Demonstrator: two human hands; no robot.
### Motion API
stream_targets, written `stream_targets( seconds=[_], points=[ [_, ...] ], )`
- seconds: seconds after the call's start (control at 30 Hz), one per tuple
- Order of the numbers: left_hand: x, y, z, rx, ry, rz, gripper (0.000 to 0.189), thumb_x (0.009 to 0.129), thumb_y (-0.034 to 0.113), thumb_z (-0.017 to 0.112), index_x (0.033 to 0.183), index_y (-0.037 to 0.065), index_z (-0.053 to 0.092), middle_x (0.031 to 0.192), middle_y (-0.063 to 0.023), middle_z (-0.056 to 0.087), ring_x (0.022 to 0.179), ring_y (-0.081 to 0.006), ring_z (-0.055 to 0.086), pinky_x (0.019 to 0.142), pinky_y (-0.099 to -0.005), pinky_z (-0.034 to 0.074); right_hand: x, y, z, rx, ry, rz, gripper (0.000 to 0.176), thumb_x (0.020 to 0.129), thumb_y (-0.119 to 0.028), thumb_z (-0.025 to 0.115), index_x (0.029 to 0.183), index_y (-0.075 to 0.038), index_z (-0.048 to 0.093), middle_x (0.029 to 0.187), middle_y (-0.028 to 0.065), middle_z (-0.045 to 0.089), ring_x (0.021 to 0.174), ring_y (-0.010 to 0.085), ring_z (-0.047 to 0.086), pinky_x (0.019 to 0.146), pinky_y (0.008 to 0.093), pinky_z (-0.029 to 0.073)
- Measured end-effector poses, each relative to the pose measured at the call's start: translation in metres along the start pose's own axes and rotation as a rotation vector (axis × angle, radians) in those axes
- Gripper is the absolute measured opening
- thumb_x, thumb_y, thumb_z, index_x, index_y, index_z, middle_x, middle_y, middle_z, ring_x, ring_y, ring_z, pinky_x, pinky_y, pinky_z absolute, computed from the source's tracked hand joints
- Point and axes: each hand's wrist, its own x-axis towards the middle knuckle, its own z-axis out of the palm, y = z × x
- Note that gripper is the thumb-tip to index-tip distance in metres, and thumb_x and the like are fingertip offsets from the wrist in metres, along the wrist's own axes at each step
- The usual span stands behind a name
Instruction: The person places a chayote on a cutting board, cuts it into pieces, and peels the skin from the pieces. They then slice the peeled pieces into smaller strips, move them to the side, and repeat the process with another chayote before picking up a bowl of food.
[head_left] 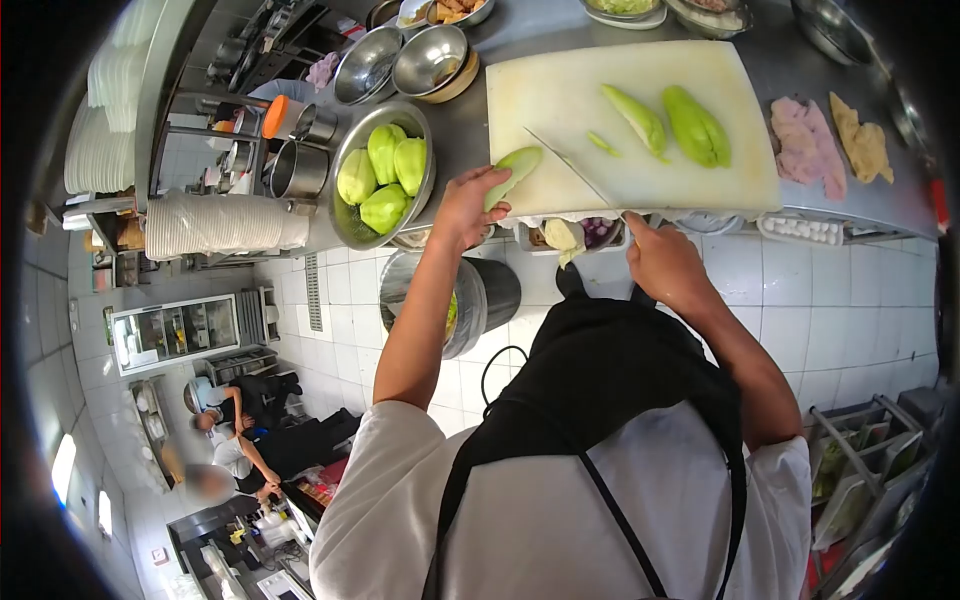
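Note:
My left hand point(467, 207) grips a cut piece of chayote point(519, 168) over the left edge of the white cutting board point(680, 65). In my right hand point(664, 258) is a knife point(575, 168), its thin blade slanting up and left across the board, with the tip close to the held piece. The handle is mostly hidden by my fingers. Farther right on the board lie a chayote half point(696, 127), a long chayote wedge point(637, 120) and a small green sliver point(603, 143). Several pale green chayotes point(386, 158) fill a metal bowl point(428, 190) left of the board.
Metal bowls point(430, 60) stand at the back left. A pink cloth point(808, 145) and a yellowish cloth point(860, 140) lie right of the board. Below the counter are a container with onions point(600, 232) and a bin point(497, 292). Two people point(250, 440) are at the lower left.

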Motion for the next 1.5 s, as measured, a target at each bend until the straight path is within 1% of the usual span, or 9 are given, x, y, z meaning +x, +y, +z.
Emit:
stream_targets(
  seconds=[0.47, 0.67, 0.97, 1.07, 1.17, 1.27, 1.3, 1.4, 1.5],
  points=[
    [0.013, -0.011, -0.026, 0.101, -0.063, 0.084, 0.037, 0.093, 0.030, 0.067, 0.104, -0.004, 0.072, 0.082, -0.0081, 0.067, 0.057, -0.0116, 0.054, 0.050, -0.0228, 0.044, -0.020, -0.021, -0.019, -0.093, -0.093, 0.001, 0.042, 0.089, -0.013, 0.058, 0.129, -0.003, 0.054, 0.081, 0.0266, 0.068, 0.076, 0.0454, 0.068, 0.071, 0.0544, 0.054],
    [-0.007, -0.017, -0.011, 0.225, 0.017, 0.161, 0.041, 0.092, 0.035, 0.069, 0.114, 0.001, 0.074, 0.087, -0.0007, 0.068, 0.071, -0.0070, 0.057, 0.063, -0.0241, 0.048, -0.027, -0.019, -0.026, -0.122, -0.113, 0.002, 0.045, 0.088, -0.011, 0.054, 0.132, -0.002, 0.053, 0.081, 0.0276, 0.068, 0.077, 0.0461, 0.068, 0.073, 0.0554, 0.054],
    [-0.008, -0.031, -0.015, 0.242, 0.022, 0.239, 0.040, 0.097, 0.025, 0.064, 0.128, 0.000, 0.067, 0.088, -0.0024, 0.068, 0.073, -0.0067, 0.058, 0.060, -0.0223, 0.049, -0.012, -0.005, -0.023, -0.062, -0.115, 0.071, 0.045, 0.089, -0.013, 0.055, 0.134, -0.004, 0.054, 0.085, 0.0263, 0.069, 0.082, 0.0449, 0.067, 0.077, 0.0552, 0.052],
    [-0.004, -0.032, -0.007, 0.409, 0.143, 0.393, 0.043, 0.094, 0.022, 0.065, 0.126, -0.005, 0.065, 0.085, -0.0165, 0.069, 0.066, -0.0208, 0.065, 0.062, -0.0348, 0.053, -0.011, 0.010, -0.020, -0.080, 0.029, 0.041, 0.046, 0.090, -0.014, 0.056, 0.135, -0.004, 0.053, 0.084, 0.0252, 0.069, 0.081, 0.0431, 0.067, 0.076, 0.0549, 0.052],
    [0.018, -0.058, 0.015, 0.794, 0.436, 0.986, 0.044, 0.094, 0.023, 0.067, 0.128, -0.004, 0.062, 0.108, -0.0206, 0.068, 0.088, -0.0297, 0.065, 0.079, -0.0385, 0.052, -0.005, 0.007, -0.023, -0.127, 0.096, 0.059, 0.046, 0.091, -0.015, 0.057, 0.135, -0.005, 0.054, 0.081, 0.0239, 0.068, 0.080, 0.0420, 0.067, 0.074, 0.0543, 0.052],
    [0.027, -0.068, 0.030, 0.851, 0.498, 0.986, 0.043, 0.091, 0.021, 0.070, 0.127, -0.002, 0.063, 0.117, -0.0239, 0.063, 0.101, -0.0413, 0.058, 0.092, -0.0455, 0.047, -0.004, 0.004, -0.019, -0.156, 0.185, 0.078, 0.047, 0.091, -0.016, 0.060, 0.136, -0.006, 0.053, 0.082, 0.0236, 0.067, 0.079, 0.0425, 0.067, 0.072, 0.0539, 0.052],
    [0.010, -0.059, 0.037, 1.055, 0.654, 1.025, 0.043, 0.087, 0.018, 0.074, 0.126, 0.003, 0.065, 0.114, -0.0212, 0.061, 0.102, -0.0401, 0.056, 0.092, -0.0448, 0.046, -0.004, 0.005, -0.017, -0.162, 0.212, 0.079, 0.046, 0.091, -0.016, 0.061, 0.135, -0.006, 0.053, 0.083, 0.0234, 0.067, 0.079, 0.0428, 0.067, 0.072, 0.0537, 0.052],
    [-0.005, -0.029, 0.050, 0.849, 0.535, 1.235, 0.040, 0.081, 0.019, 0.080, 0.118, 0.005, 0.069, 0.108, -0.0182, 0.063, 0.101, -0.0374, 0.057, 0.088, -0.0454, 0.048, -0.010, 0.008, -0.013, -0.171, 0.266, 0.086, 0.042, 0.091, -0.015, 0.063, 0.131, -0.008, 0.054, 0.086, 0.0231, 0.066, 0.079, 0.0438, 0.066, 0.071, 0.0533, 0.052],
    [0.013, -0.018, 0.075, 0.636, 0.329, 1.249, 0.034, 0.074, 0.020, 0.085, 0.104, 0.007, 0.074, 0.098, -0.0139, 0.063, 0.096, -0.0343, 0.058, 0.084, -0.0446, 0.048, -0.013, 0.002, -0.013, -0.153, 0.270, 0.078, 0.037, 0.090, -0.015, 0.064, 0.126, -0.012, 0.055, 0.090, 0.0237, 0.064, 0.081, 0.0445, 0.066, 0.071, 0.0530, 0.052]
  ],
)
